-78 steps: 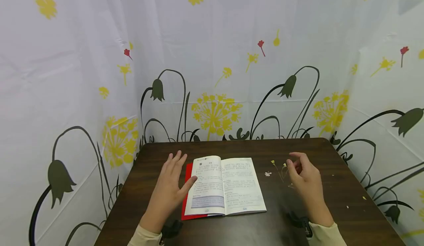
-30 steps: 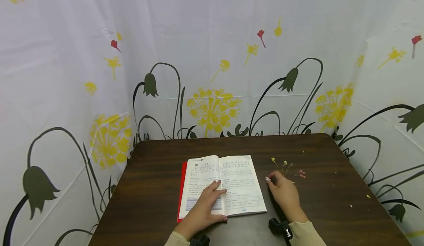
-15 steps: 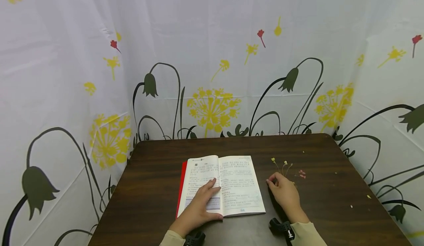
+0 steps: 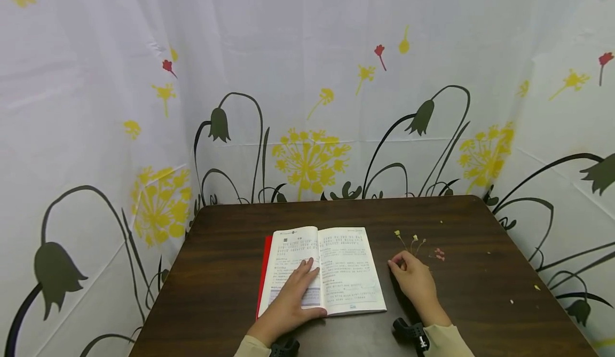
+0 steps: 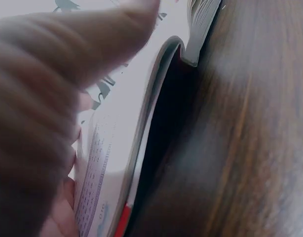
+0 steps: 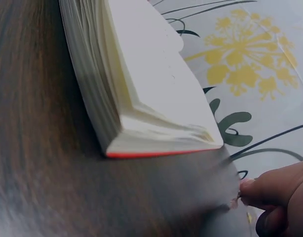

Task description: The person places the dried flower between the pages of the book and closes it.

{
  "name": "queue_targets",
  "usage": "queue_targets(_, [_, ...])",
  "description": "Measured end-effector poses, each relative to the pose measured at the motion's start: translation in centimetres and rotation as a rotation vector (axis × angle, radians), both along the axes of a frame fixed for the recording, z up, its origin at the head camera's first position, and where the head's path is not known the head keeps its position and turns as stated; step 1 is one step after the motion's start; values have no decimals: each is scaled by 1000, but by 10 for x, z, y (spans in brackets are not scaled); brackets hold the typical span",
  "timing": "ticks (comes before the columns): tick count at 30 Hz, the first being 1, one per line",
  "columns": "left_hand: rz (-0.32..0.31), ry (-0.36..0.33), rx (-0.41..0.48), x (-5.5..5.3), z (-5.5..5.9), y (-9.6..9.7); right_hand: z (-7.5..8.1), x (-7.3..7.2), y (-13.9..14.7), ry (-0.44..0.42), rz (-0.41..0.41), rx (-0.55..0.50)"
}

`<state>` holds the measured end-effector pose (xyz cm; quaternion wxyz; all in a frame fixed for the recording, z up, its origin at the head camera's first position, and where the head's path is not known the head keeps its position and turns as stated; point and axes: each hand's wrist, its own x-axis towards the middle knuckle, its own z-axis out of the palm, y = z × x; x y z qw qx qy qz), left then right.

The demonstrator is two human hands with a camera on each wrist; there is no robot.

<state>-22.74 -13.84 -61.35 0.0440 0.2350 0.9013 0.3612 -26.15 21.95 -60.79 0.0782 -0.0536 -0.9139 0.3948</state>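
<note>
An open book (image 4: 347, 271) with printed pages and a red cover lies on the dark wooden table (image 4: 226, 271). My left hand (image 4: 290, 299) rests on its left page near the spine, fingers extended and thumb at the bottom edge. Right of the book, my right hand (image 4: 414, 281) is low over the table with thumb and index finger together. They pinch a small pale pink dried flower (image 6: 234, 202), seen in the right wrist view; the fingers hide it in the head view. Thin-stemmed yellow dried flowers (image 4: 415, 238) lie just beyond that hand.
A small reddish dried flower (image 4: 439, 253) lies right of the yellow ones. Loose petals (image 4: 536, 287) are scattered toward the table's right side. Behind the table hangs a white curtain (image 4: 288, 37) with a flower print.
From above the table, both hands came down: the left onto the book, the right left and down to the pale pink flower, whose visible part then disappeared behind the fingertips.
</note>
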Motion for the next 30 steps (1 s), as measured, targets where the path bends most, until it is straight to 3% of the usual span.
queue_targets(4, [-9,15,-48,2,0,-2,2,3,-17,68,-33,-105])
queue_targets(6, [-17,36,-68,3,0,-4,5,6,-38,104,-8,-206])
queue_targets(9, [-28,64,-82,5,-1,-7,11,8,-79,101,150,-438])
queue_targets(12, [-28,108,-65,5,-1,-8,9,2,-115,25,354,-642])
queue_targets(14, [-34,129,-53,5,-3,-6,2,-3,-127,-21,418,-673])
queue_targets(18, [-27,121,-23,5,-7,1,-13,-10,-123,-99,442,-655])
queue_targets(22, [5,109,-11,6,-7,7,-15,-14,-116,-145,405,-704])
queue_targets(26, [20,117,-20,6,-6,7,-12,-14,-125,-131,341,-669])
queue_targets(30, [21,114,-23,3,-6,6,-9,-14,-130,-124,329,-647])
